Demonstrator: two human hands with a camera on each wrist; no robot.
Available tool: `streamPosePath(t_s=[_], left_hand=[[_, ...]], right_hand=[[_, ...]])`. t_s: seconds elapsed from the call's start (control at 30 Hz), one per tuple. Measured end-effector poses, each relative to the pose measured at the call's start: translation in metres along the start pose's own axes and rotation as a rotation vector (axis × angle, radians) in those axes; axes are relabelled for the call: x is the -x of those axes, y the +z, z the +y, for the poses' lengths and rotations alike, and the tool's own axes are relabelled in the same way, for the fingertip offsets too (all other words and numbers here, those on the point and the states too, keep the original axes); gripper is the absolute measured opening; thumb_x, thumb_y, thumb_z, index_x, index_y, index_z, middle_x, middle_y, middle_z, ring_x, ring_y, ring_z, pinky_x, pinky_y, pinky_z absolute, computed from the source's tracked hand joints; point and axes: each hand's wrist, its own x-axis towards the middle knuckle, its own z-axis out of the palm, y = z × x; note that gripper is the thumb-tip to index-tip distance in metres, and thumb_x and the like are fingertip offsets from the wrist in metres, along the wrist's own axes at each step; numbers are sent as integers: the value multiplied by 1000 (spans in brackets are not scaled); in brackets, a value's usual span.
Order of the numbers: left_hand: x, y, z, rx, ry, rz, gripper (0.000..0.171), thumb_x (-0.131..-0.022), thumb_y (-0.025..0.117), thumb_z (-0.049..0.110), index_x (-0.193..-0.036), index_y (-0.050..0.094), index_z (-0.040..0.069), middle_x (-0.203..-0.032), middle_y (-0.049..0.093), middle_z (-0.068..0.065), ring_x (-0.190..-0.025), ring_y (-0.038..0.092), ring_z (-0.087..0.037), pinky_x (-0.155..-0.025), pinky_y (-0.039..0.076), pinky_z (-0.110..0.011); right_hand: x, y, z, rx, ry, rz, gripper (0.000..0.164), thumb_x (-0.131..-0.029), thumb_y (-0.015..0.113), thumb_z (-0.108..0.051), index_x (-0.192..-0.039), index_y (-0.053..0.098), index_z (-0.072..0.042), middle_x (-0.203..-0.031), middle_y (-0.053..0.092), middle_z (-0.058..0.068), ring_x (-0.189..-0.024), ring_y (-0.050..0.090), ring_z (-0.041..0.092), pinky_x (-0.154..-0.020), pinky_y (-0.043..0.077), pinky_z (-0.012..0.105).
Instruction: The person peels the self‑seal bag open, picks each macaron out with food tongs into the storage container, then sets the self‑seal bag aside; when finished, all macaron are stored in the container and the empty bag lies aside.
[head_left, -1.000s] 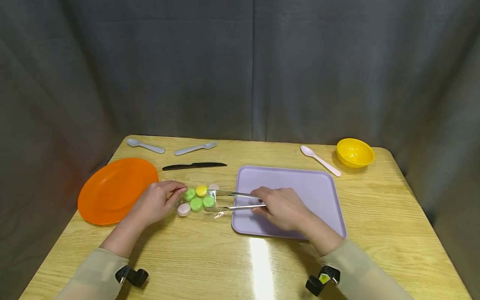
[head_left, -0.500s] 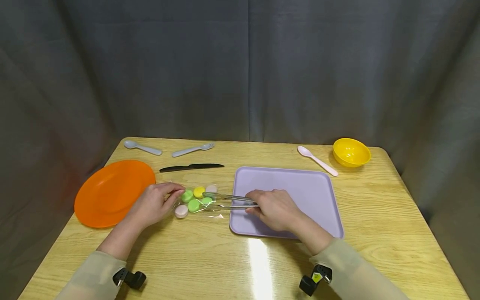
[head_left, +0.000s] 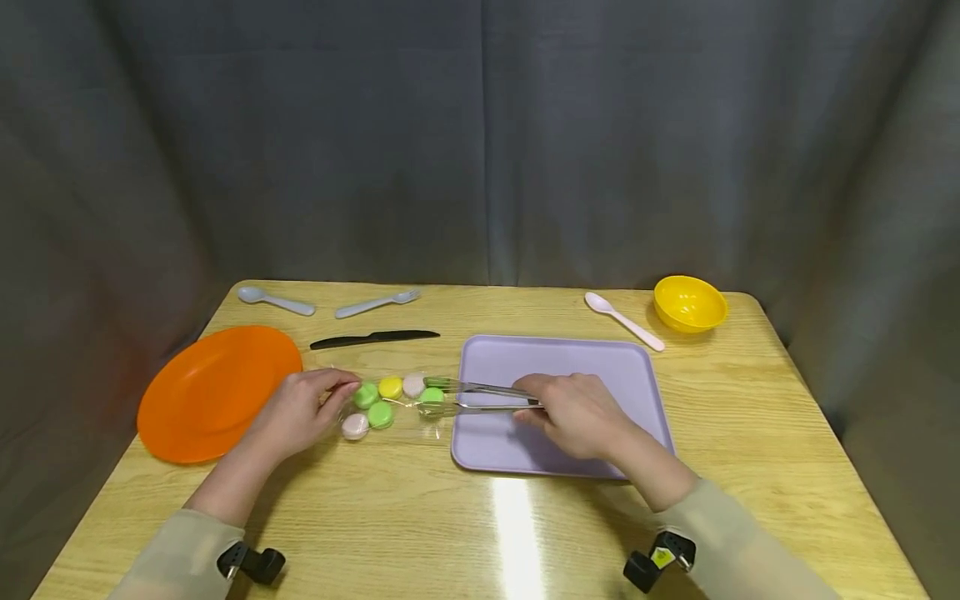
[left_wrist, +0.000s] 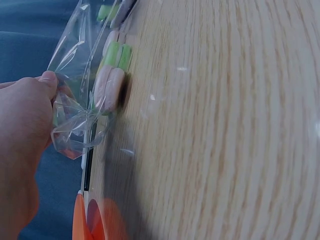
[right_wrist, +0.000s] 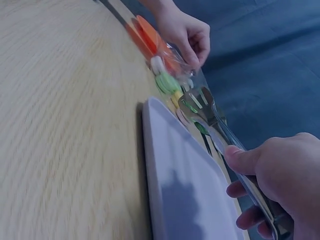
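Note:
In the head view my left hand [head_left: 300, 412] pinches the left end of a clear plastic bag [left_wrist: 75, 125] of macarons. Green, yellow and pale pink macarons lie in the bag, among them a yellow macaron [head_left: 391, 387]. My right hand [head_left: 573, 412] holds metal tongs [head_left: 487, 388] above the lilac tray [head_left: 555, 354]. Their tips reach left over the tray's edge, around a green macaron [head_left: 431, 400] near the bag's right end. Whether both tips touch it, I cannot tell. From the right wrist view, the thumb lies along one arm of the tongs.
An orange plate [head_left: 217, 396] lies left of the bag. Behind the bag are a black knife [head_left: 375, 338], a grey fork [head_left: 377, 303] and a grey spoon [head_left: 276, 301]. A pink spoon [head_left: 624, 321] and a yellow bowl [head_left: 690, 304] stand back right, beyond the tray.
My right hand has drawn the tongs to the right. One green macaron has shifted right with the tips, apart from the other green ones. My left hand keeps its pinch; the head view has shifted slightly.

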Motion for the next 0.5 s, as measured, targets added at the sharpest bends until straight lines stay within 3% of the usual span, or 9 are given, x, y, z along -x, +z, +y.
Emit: streamPosePath(t_s=[0.23,0.5], left_hand=[[-1,0,1,4,9,-4,10,-102,74,12,-108,80,7,-104,78,-3,-86,72,-17,-73,60,-41],[1,1,2,3,-1,-1,9,-100,76,12,-107,80,8,-103,78,-2,-86,72,-19,-72,60,-42]], right_hand=[[21,-15,22,21,54,30,32,-97,80,-36,-123,74,-18,-102,76,-6,-70,60,11,-59,48,40],[33,-25,48,60,96,55,33,-97,80,-35,-123,74,-16,-102,76,-4,-82,70,19,-61,50,44]])
